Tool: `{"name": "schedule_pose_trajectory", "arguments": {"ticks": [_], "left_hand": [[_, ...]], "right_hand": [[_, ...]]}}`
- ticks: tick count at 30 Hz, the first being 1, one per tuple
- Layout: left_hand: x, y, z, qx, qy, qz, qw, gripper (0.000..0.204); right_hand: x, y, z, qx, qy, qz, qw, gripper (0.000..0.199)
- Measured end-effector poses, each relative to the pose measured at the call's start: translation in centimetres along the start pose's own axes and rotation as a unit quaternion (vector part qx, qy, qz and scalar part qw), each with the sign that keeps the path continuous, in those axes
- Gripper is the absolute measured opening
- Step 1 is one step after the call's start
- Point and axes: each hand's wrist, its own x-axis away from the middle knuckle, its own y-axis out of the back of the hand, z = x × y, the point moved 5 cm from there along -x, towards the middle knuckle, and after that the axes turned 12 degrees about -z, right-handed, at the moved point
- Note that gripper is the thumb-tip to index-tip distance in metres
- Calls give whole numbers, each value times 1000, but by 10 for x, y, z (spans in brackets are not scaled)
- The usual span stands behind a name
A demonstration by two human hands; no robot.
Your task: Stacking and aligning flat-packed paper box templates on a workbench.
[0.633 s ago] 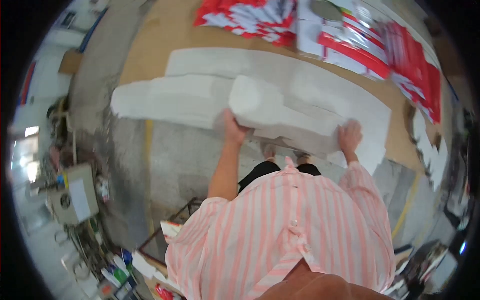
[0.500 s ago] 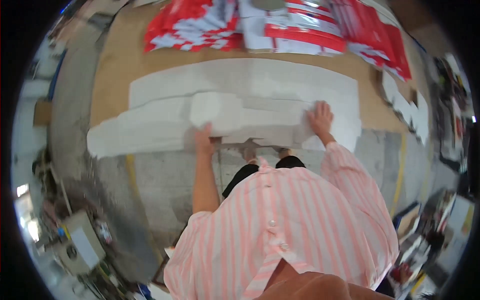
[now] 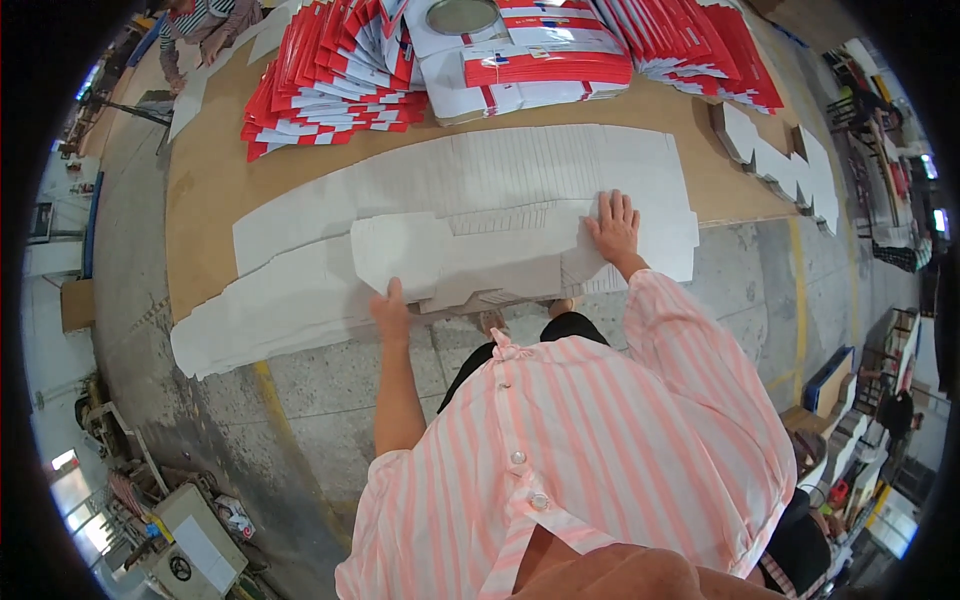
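Our left hand (image 3: 392,312) grips the white sheet's (image 3: 470,255) edge at 7 o'clock; our right hand (image 3: 615,228) lies flat, fingers spread, at 3 o'clock. The sheet, raised a moment ago, now lies flat on the stack (image 3: 300,300) over the brown board (image 3: 200,200), so it seems placed.

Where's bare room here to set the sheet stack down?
Bare brown board lies left of the white sheets, below the red-and-white stacks. Grey floor beside the left hand is bare too. The board's far edge is crowded; the right hand presses the top sheet.
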Motion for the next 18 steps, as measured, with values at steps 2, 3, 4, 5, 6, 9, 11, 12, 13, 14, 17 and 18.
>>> {"name": "schedule_pose_trajectory", "arguments": {"ticks": [2, 3, 4, 5, 6, 9, 11, 12, 13, 14, 17, 18], "left_hand": [[2, -1, 0, -200, -132, 1, 971, 29], [6, 0, 1, -215, -176, -31, 960, 31], [9, 0, -2, -228, -220, -61, 947, 33], [6, 1, -2, -227, -220, -60, 947, 33], [3, 3, -5, -145, -234, -29, 961, 35], [3, -3, -11, 63, -65, -30, 995, 38], [-2, 1, 9, 186, 114, -68, 974, 40], [-11, 6, 15, 34, -6, -44, 998, 39], [-9, 0, 7, -120, -121, -11, 985, 39], [-6, -2, 8, -119, -121, -10, 985, 39], [0, -6, 7, -187, -157, -26, 969, 41], [-3, -6, 13, -212, -143, -26, 966, 39]], "right_hand": [[-1, 2, 3, -2, 2, -6, 1000, 64], [-1, 2, 4, -2, 3, 0, 1000, 63], [-1, 2, 3, 0, 3, 6, 1000, 63], [-1, 1, 2, 1, 1, 6, 1000, 63], [-2, 1, 1, -1, 1, 6, 1000, 63], [0, 0, -3, 3, 0, 8, 1000, 63], [-1, 1, 2, 3, 6, 7, 1000, 63], [-3, 2, 5, 2, 8, 5, 1000, 63], [-3, 2, 2, 6, 5, 5, 1000, 64], [-2, 1, -1, 7, 4, 6, 1000, 64], [-1, 1, -5, 16, 1, 5, 1000, 64], [-2, 1, -6, 17, 1, 3, 1000, 63]]}}
